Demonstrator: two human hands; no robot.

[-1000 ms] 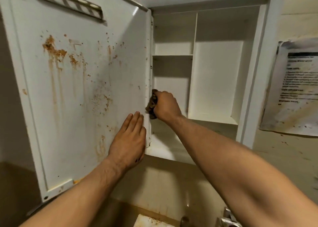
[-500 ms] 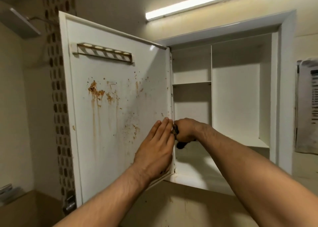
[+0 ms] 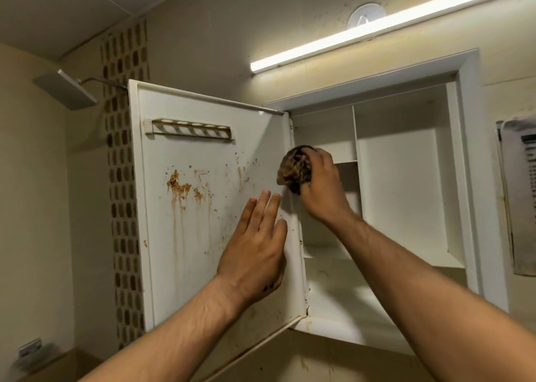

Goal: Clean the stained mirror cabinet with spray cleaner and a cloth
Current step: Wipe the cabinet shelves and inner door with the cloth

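Head view: your right hand [image 3: 320, 184], fingers clamped round the cloth [image 3: 293, 171], has climbed the hinge edge of the cabinet door [image 3: 188, 236]. Your left hand [image 3: 255, 251] stays flat on it, fingers straight.

- Door [image 3: 203, 251]: smooth white panel with a slight sheen, streaked and spotted with rust-brown stains.
- Cloth [image 3: 291, 168]: crumpled fabric, brown, soiled and matt.
- Cabinet [image 3: 400, 196]: smooth white walls and shelves, matt.
- Shower head [image 3: 65, 91]: flat grey metal with a dull sheen.
- Tiles [image 3: 124, 207]: small brown mosaic, glossy.
- Wall [image 3: 203, 33]: matt beige, speckled.
- Paper [image 3: 519, 202]: wrinkled printed sheet.
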